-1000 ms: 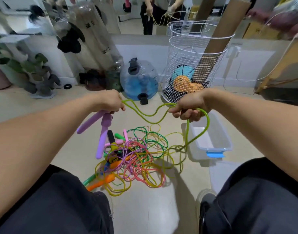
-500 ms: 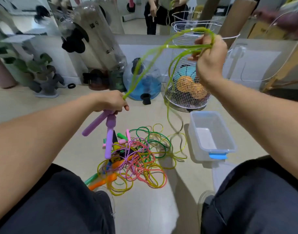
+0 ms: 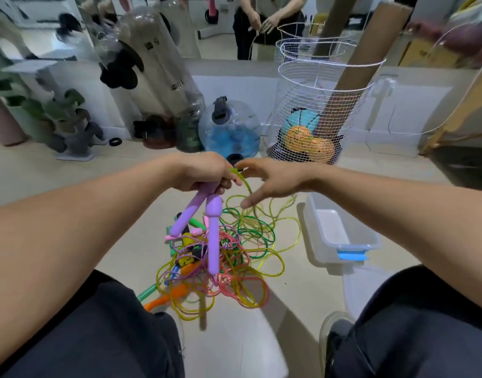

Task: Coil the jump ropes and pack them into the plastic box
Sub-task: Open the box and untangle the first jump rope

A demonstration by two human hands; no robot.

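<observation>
Tangled colourful jump ropes (image 3: 220, 257) heaped on floor, beside clear, open plastic box (image 3: 343, 236).

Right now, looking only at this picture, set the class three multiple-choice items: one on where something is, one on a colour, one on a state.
1. Where does the plastic box stand relative to the rope pile?
A. To the person's right of it
B. To the person's left of it
C. On top of it

2. What colour are the two handles held in the left hand?
A. Orange
B. Purple
C. Black

3. What is in the plastic box?
A. One coiled rope
B. Several ropes
C. No rope yet

Key: 1 A, the box sits on the floor under the right forearm, apart from the pile. 2 B, both handles hanging from the left hand are purple. 3 C, its pale floor shows bare, while the right hand reaches with spread fingers toward the green rope.
</observation>
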